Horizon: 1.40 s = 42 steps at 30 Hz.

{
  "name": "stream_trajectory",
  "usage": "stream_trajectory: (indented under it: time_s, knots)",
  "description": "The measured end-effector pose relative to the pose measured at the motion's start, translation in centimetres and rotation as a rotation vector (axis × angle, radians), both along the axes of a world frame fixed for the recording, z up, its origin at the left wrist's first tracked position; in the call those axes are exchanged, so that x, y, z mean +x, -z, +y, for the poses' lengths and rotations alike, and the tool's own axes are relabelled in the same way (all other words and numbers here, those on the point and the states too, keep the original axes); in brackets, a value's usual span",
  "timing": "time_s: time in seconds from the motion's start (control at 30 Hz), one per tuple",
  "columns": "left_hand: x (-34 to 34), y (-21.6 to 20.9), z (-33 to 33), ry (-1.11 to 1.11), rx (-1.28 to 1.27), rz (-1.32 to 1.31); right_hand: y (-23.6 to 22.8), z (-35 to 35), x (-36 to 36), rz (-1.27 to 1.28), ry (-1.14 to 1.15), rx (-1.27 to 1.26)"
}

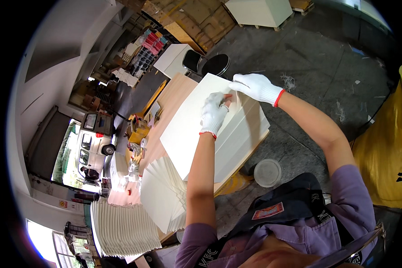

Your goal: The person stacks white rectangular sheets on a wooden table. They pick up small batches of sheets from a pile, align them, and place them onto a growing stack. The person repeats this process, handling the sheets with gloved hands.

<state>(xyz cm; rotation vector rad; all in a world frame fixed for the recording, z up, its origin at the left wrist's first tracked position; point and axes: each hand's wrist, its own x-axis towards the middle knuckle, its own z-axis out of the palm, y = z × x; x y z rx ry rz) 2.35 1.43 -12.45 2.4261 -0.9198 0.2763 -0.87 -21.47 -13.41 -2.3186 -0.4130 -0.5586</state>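
A tall stack of large white sheets (187, 134) lies on the wooden table. Over its upper part is my left hand (214, 111), in a white knit glove with bare thumb and fingertip showing. Its fingers are curled in toward the thumb; what they hold, if anything, is too small to make out. At the stack's far right corner, my right hand (257, 87), gloved in white with a red cuff, has its fingers closed at the edge of a white sheet (238, 102). That sheet's edge looks slightly curled between the two hands.
Fanned white sheets (163, 190) and a thick pile of white sheets (123, 228) are nearer on the left. Tools and a yellow box (138, 129) sit along the table's far side. A black chair (215, 65), a round bucket (268, 173) and a yellow sack (384, 152) stand around.
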Motion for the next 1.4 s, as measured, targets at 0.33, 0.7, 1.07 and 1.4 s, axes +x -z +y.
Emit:
stream_trajectory:
  time_s: [0.33, 0.7, 1.07, 1.4]
  knots:
    - [-1.3, -0.5, -0.6, 0.022, -0.235, 0.373, 2.1, 1.5, -0.4, 0.157, 0.077, 0.444]
    - [-0.9, 0.1, -0.4, 0.073, -0.363, 0.275, 2.2, 2.1, -0.5, 0.126, 0.097, 0.416]
    - [-2.4, -0.9, -0.9, -0.065, -0.134, 0.299, 2.7, 2.3, -0.4, 0.128, 0.165, 0.355]
    - [-1.6, 0.0, -0.6, 0.047, -0.226, 0.228, 2.5, 2.3, -0.5, 0.132, 0.153, 0.366]
